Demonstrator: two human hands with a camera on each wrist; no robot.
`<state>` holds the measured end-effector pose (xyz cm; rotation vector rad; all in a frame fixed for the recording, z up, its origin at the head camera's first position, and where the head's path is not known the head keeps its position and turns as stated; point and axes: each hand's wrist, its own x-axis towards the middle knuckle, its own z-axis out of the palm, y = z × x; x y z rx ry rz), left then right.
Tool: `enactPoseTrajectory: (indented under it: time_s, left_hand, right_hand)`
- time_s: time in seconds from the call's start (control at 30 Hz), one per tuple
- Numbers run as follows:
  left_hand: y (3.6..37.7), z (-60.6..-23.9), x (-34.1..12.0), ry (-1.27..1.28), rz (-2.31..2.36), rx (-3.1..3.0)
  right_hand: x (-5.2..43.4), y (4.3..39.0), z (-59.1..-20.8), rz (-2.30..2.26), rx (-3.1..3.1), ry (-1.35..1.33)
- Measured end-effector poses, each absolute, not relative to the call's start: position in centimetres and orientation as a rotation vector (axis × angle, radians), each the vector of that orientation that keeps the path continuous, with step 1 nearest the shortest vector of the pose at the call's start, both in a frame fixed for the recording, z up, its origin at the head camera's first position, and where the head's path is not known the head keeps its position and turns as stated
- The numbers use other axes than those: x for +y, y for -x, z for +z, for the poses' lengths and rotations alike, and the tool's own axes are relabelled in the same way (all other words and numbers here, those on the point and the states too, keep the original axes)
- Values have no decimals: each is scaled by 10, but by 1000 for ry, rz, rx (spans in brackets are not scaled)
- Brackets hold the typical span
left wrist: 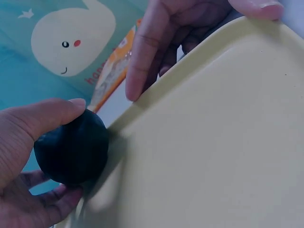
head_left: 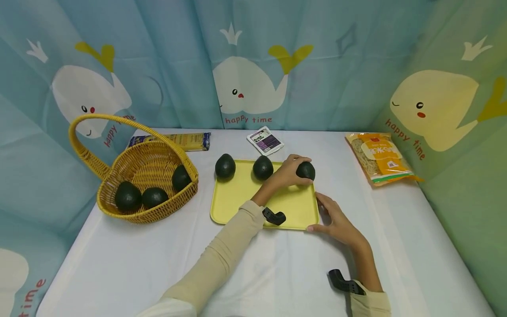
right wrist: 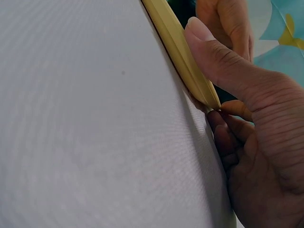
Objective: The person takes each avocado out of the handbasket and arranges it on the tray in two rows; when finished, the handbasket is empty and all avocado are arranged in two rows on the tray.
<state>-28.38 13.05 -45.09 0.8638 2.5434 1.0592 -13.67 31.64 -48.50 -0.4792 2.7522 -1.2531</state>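
Avocado (head_left: 306,170) number three sits at the far right corner of the yellow tray (head_left: 293,204), with the left hand (head_left: 286,176) wrapped around it. Right hand (head_left: 336,222) pinches the tray's near right corner. Two more avocados (head_left: 225,166) sit along the far edge, and a basket (head_left: 146,165) stands to the left.

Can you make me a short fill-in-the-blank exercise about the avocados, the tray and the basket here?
1. The left hand grips a dark round avocado at the far right corner of the flat yellow plastic ____.
2. The woven yellow wicker basket holds ____ avocados.
3. The right hand holds the tray at its near ____ corner.
4. The orange noodle packet lies to the ____ of the tray.

Missing words: tray; three; right; right
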Motion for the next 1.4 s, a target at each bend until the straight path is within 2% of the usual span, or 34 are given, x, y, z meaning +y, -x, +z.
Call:
enactPoseTrajectory:
  time_s: [0.63, 1.0, 1.17, 1.4]
  left_hand:
    - [278, -440, 126, -830, 1017, 2605]
    - [264, -406, 109, -1039, 1050, 2613]
    - [255, -397, 92, -1209, 1159, 2453]
    - [238, -394, 61, -1265, 1289, 2169]
  right_hand:
    - [318, 139, -488, -1217, 2772, 489]
    - [318, 138, -489, -1200, 2770, 472]
    - [318, 138, -489, -1227, 2756, 469]
    - [318, 137, -489, -1217, 2779, 468]
